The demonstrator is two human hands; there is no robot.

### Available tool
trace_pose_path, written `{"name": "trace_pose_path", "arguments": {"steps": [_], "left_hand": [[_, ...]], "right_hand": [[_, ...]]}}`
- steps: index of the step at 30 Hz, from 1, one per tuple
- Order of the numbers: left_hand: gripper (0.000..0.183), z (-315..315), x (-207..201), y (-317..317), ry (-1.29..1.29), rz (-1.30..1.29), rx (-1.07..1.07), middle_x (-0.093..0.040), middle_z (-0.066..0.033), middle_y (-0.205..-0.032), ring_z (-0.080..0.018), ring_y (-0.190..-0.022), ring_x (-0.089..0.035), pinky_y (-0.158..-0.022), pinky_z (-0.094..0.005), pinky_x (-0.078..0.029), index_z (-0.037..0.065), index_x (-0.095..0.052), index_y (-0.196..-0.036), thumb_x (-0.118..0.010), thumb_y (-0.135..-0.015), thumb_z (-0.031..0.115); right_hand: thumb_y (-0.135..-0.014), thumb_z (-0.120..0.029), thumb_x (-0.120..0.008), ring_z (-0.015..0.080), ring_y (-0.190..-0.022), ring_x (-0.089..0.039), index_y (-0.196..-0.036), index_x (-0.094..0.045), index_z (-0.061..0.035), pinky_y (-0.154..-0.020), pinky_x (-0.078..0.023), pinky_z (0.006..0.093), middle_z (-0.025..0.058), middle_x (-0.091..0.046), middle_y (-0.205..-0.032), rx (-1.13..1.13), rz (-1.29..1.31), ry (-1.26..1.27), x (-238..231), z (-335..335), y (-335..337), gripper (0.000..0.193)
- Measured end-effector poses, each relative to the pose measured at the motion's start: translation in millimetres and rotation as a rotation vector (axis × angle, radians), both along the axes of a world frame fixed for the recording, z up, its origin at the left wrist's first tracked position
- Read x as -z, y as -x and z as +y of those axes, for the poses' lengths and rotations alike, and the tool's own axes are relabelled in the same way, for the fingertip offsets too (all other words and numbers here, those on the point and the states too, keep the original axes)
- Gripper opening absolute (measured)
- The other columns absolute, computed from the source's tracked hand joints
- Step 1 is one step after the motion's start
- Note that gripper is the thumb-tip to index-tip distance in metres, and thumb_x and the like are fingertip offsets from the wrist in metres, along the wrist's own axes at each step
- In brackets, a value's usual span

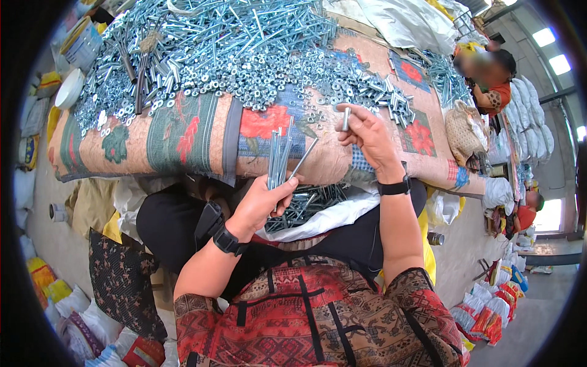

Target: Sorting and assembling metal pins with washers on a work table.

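Observation:
My left hand point(266, 202) is closed round a bundle of long thin metal bolts point(279, 156) that point upward. One bolt point(304, 157) leans out to the right, pinched by the thumb. Over the table's front edge, my right hand point(372, 139) pinches a short silvery metal sleeve point(346, 118) between thumb and fingers, held upright. Beyond it lie a pile of nuts point(257, 79) and a scatter of similar sleeves point(394, 101). Below my hands, a heap of darker metal bolts point(313, 205) rests on white sacking point(330, 217) over my lap.
A patterned cloth point(211, 134) covers the table. Long bolts point(244, 24) are piled at the back. A white bowl point(70, 89) and a bucket point(81, 44) stand at the far left. At right are a woven sack point(466, 131), a person point(498, 79) and filled bags point(489, 306).

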State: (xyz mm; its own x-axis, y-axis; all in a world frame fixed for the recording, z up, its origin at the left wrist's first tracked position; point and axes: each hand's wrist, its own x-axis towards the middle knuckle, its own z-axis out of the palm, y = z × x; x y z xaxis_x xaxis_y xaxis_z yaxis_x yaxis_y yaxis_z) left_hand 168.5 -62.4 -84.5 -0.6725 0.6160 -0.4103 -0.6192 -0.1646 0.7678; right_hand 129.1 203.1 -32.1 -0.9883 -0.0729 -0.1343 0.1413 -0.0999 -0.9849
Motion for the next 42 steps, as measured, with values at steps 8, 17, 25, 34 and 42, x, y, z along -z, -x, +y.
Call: {"name": "trace_pose_path", "arguments": {"steps": [8, 17, 25, 34, 42], "left_hand": [[0.029, -4, -4, -2, -0.002, 0.031, 0.016, -0.05, 0.0029, -0.06, -0.0043, -0.046, -0.044, -0.041, -0.0196, -0.033, 0.001, -0.064, -0.105, -0.061, -0.093, 0.027], [0.033, -5, -1, -4, 0.065, 0.13, 0.145, -0.055, 0.0013, -0.064, -0.0049, -0.05, -0.049, -0.044, -0.0189, -0.037, 0.001, -0.062, -0.115, -0.059, -0.095, 0.027], [0.039, -1, -3, 2, -0.188, -0.028, -0.153, -0.065, -0.0052, -0.08, -0.0079, -0.058, -0.057, -0.046, -0.0187, -0.039, 0.001, -0.054, -0.126, -0.054, -0.097, 0.027], [0.019, -6, 1, 4, -0.186, -0.086, -0.152, -0.061, -0.0041, -0.075, -0.0074, -0.05, -0.049, -0.041, -0.0192, -0.034, 0.004, -0.059, -0.1, -0.059, -0.094, 0.021], [0.016, -8, 0, 4, -0.152, -0.102, -0.212, -0.062, -0.0031, -0.076, -0.0063, -0.056, -0.054, -0.042, -0.0178, -0.035, 0.006, -0.058, -0.099, -0.06, -0.094, 0.021]], "right_hand": [[-0.089, -0.006, -0.061, 0.0109, -0.083, -0.059, -0.116, -0.063, -0.0025, -0.074, -0.047, 0.0232, 0.0033, -0.063, -0.093, -0.063, 0.199, -0.411, 0, -18, -19, 0.028], [-0.082, 0.0, -0.062, 0.0142, -0.084, -0.058, -0.103, -0.068, -0.0027, -0.076, -0.045, 0.0259, 0.0027, -0.061, -0.086, -0.412, 0.525, -0.811, -26, -30, -27, 0.022], [-0.084, -0.01, -0.067, 0.0058, -0.075, -0.058, -0.11, -0.064, -0.0015, -0.065, -0.048, 0.0206, 0.0026, -0.065, -0.092, -0.299, -0.085, -0.107, 18, -78, -43, 0.028], [-0.077, -0.019, -0.071, 0.0252, -0.068, -0.063, -0.09, -0.068, -0.0071, -0.062, -0.048, 0.0357, 0.009, -0.067, -0.079, 0.43, 0.311, -1.159, 36, 4, 41, 0.018], [-0.074, -0.015, -0.07, 0.027, -0.07, -0.065, -0.08, -0.068, -0.008, -0.062, -0.049, 0.0372, 0.0093, -0.067, -0.073, 0.492, 0.234, -1.138, 19, 1, 30, 0.009]]}}
